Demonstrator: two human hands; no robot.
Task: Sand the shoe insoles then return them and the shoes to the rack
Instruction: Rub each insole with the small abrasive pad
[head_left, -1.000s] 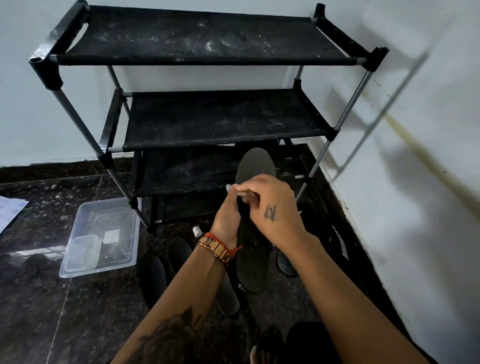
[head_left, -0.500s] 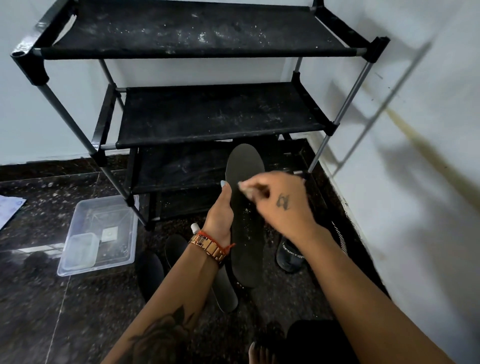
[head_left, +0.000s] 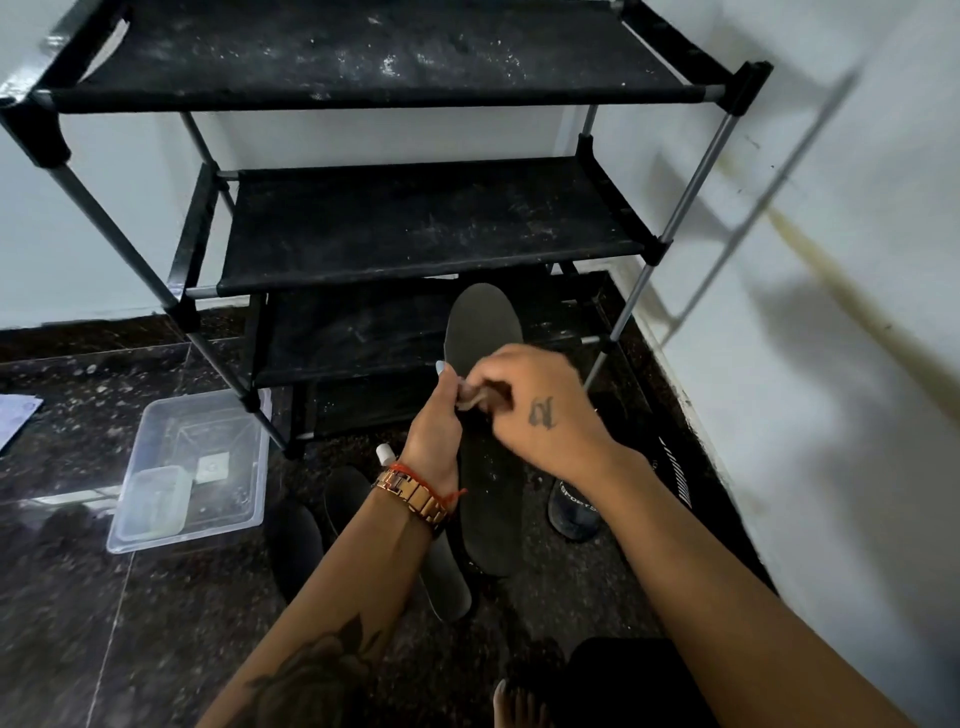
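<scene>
My left hand (head_left: 434, 434) grips a long black insole (head_left: 485, 332) by its left edge and holds it upright in front of the black shoe rack (head_left: 415, 228). My right hand (head_left: 535, 405) presses a small piece of sandpaper (head_left: 470, 397) against the insole's middle. More dark insoles (head_left: 296, 530) lie on the floor beneath my left forearm. A black shoe (head_left: 574, 512) with white lettering stands on the floor to the right of the held insole. The rack's shelves are dusty and hold nothing.
A clear plastic tub (head_left: 187, 467) with a small container inside sits on the dark floor at the left. A small white-capped bottle (head_left: 385, 454) stands by my left wrist. The white wall (head_left: 831, 312) runs close along the right. My bare toes (head_left: 519, 706) show at the bottom.
My right hand slid the sandpaper to the right along the insole, then back left toward my left thumb. The view has shifted slightly; the insole stays held upright.
</scene>
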